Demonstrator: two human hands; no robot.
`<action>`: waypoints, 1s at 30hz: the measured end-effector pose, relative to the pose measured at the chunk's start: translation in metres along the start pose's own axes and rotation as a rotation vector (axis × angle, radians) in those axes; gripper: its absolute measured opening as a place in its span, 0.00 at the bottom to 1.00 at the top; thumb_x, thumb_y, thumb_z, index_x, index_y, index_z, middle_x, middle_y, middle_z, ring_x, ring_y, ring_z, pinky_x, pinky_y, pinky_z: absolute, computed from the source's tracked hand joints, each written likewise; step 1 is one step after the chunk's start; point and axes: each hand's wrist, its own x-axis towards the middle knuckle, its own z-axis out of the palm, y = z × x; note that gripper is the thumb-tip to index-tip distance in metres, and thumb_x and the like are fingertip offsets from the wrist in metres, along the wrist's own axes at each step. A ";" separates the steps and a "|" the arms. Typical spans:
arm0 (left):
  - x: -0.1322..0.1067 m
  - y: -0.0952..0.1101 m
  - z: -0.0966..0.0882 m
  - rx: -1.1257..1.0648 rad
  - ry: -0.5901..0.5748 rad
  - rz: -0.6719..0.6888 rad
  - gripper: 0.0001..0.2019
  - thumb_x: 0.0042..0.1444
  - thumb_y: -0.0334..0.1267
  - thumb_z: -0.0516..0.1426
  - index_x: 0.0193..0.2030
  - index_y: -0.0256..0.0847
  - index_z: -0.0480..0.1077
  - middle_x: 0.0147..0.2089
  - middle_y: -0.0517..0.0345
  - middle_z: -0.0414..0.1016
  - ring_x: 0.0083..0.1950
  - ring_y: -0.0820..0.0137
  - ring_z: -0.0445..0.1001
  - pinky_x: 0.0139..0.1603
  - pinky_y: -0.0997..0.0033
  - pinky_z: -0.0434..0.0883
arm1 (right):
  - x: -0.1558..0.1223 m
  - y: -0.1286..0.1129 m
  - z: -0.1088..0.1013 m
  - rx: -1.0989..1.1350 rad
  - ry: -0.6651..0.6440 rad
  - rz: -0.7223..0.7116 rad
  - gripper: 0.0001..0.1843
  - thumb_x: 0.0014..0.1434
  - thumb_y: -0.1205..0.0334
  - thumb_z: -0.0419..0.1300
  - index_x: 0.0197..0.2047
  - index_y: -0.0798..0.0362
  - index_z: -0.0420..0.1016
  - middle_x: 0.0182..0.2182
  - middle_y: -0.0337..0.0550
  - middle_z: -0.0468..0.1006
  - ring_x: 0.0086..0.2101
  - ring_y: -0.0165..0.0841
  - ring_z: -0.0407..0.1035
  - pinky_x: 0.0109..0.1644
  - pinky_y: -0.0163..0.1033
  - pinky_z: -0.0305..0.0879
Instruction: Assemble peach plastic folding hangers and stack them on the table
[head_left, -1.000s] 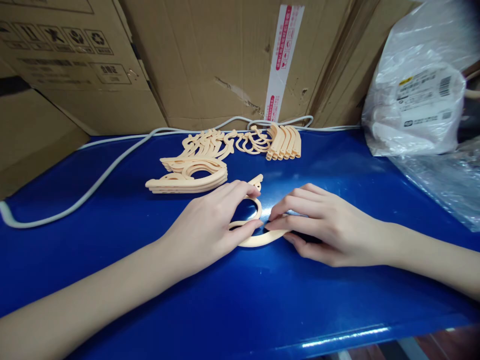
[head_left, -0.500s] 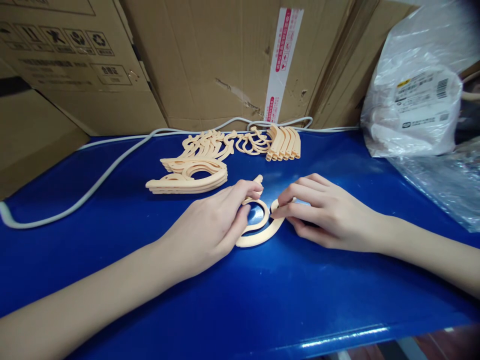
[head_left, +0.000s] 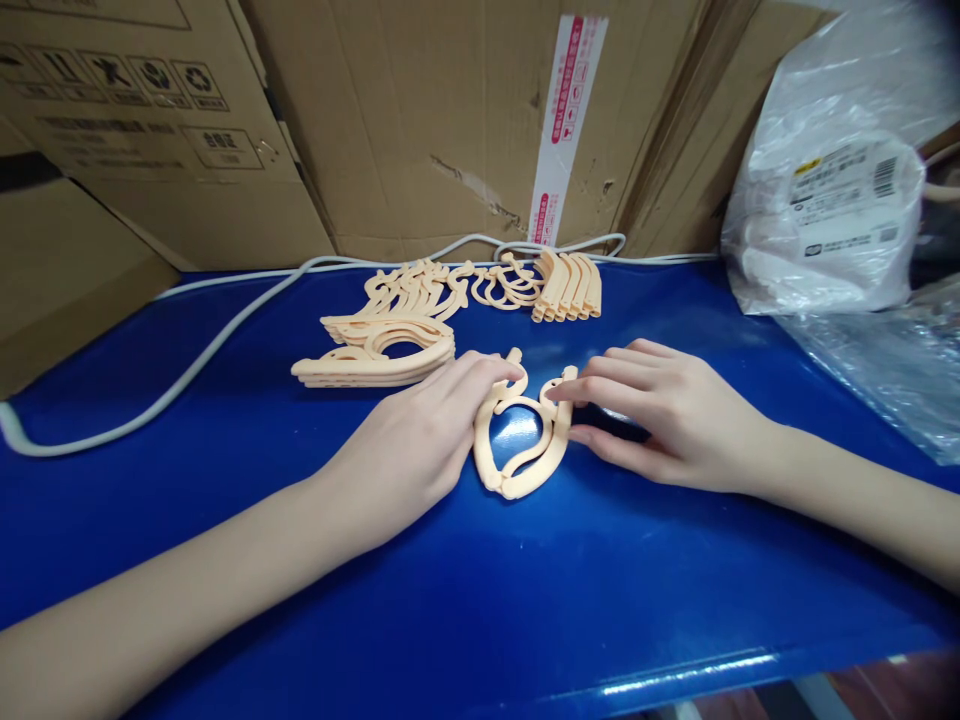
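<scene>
A folded peach plastic hanger point(head_left: 525, 440) lies flat on the blue table top point(head_left: 525, 600), its two arms closed into a loop. My left hand point(head_left: 420, 445) rests on its left side, fingers curled, fingertips pressing the hook end. My right hand point(head_left: 660, 415) presses the tip of the right arm with its fingertips, thumb tucked below. Just beyond my left hand sits a stack of folded hangers point(head_left: 379, 350).
More peach hanger parts point(head_left: 566, 285) lie in a row at the back. A grey cable point(head_left: 225, 325) runs along the back and left. Cardboard boxes point(head_left: 420, 120) wall the rear; a plastic bag point(head_left: 825, 190) sits at the right. The table's front edge is close.
My right hand has swung the hanger's right arm away from me and inward, so the hanger has gone from spread open to folded into a loop. My left hand has barely moved.
</scene>
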 end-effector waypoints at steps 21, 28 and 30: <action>-0.004 0.004 0.000 -0.016 -0.111 -0.025 0.33 0.61 0.46 0.59 0.68 0.34 0.55 0.71 0.39 0.61 0.73 0.54 0.59 0.71 0.47 0.61 | -0.002 0.000 0.009 0.170 -0.127 0.037 0.56 0.58 0.31 0.59 0.74 0.60 0.44 0.66 0.64 0.64 0.61 0.52 0.63 0.61 0.58 0.60; -0.001 0.004 0.001 0.004 -0.168 -0.033 0.35 0.62 0.51 0.59 0.69 0.33 0.55 0.70 0.37 0.63 0.72 0.50 0.61 0.70 0.43 0.62 | -0.004 0.001 0.002 0.268 -0.064 0.099 0.53 0.59 0.38 0.62 0.74 0.59 0.44 0.53 0.55 0.76 0.49 0.44 0.71 0.53 0.50 0.65; 0.000 0.005 -0.001 -0.024 -0.185 -0.027 0.31 0.62 0.50 0.59 0.66 0.35 0.58 0.67 0.40 0.67 0.69 0.52 0.65 0.67 0.47 0.66 | -0.005 0.000 0.002 0.315 -0.065 0.092 0.52 0.60 0.42 0.63 0.75 0.55 0.41 0.57 0.55 0.74 0.53 0.44 0.70 0.56 0.50 0.64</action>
